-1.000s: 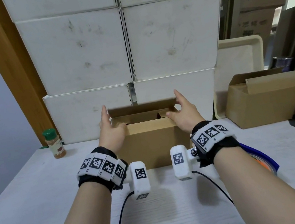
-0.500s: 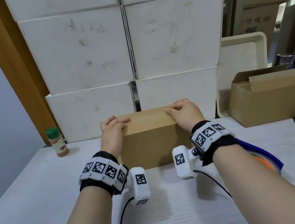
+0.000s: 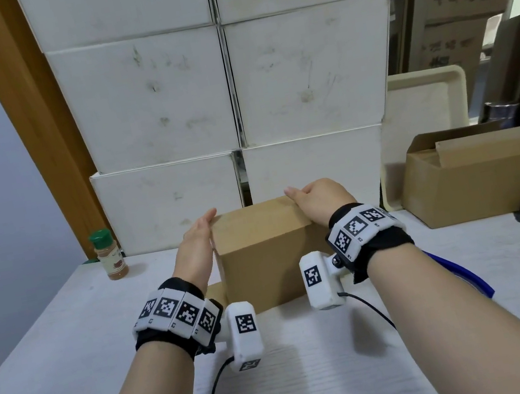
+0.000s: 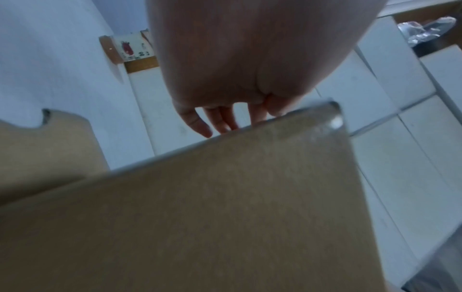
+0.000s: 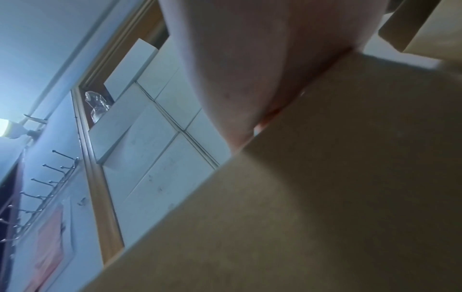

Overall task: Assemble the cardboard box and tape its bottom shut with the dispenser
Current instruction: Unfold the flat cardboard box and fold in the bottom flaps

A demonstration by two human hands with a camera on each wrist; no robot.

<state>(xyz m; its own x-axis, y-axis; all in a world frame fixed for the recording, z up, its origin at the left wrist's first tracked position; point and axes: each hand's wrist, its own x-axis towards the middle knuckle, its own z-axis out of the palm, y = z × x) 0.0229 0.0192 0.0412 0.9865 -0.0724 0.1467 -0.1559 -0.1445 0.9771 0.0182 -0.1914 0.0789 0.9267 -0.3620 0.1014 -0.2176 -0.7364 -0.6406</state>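
Head view: plain brown cardboard box (image 3: 263, 251) upright on table (image 3: 70, 351), top flaps folded flat. Left hand (image 3: 195, 243) flat against side, fingers straight; right hand (image 3: 319, 198) pressing top, fingers straight.

two cardboard boxes (image 3: 263, 251) (image 3: 467, 181), six white boxes (image 3: 151, 101), one spice bottle (image 3: 108, 254).
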